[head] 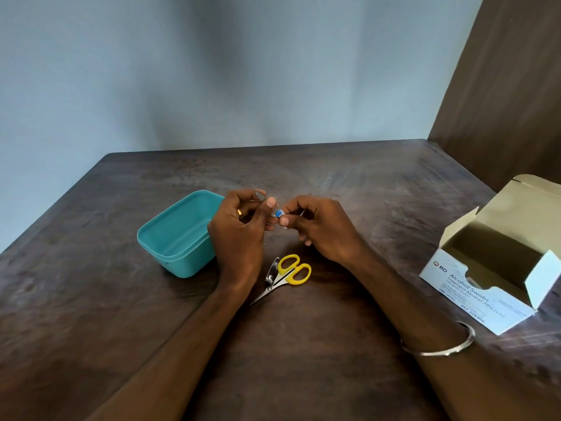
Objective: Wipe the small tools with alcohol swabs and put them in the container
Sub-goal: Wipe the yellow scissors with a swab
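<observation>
Both hands meet above the middle of the dark wooden table. My left hand (239, 229) and my right hand (318, 226) pinch a small blue-and-white swab packet (280, 213) between thumbs and fingertips. A small grey piece (260, 195) shows at the tips of my left fingers; I cannot tell what it is. Just left of my left hand stands the teal container (170, 238), open and with nothing visible inside. In front of the hands lie yellow-handled scissors (291, 273) and a metal nail clipper (272, 273), touching each other.
An open cardboard box of alcohol swabs (473, 287) sits at the right edge of the table (91, 314). A blue wall runs behind the table and a brown panel stands at the back right. A metal bangle (440, 350) circles my right wrist.
</observation>
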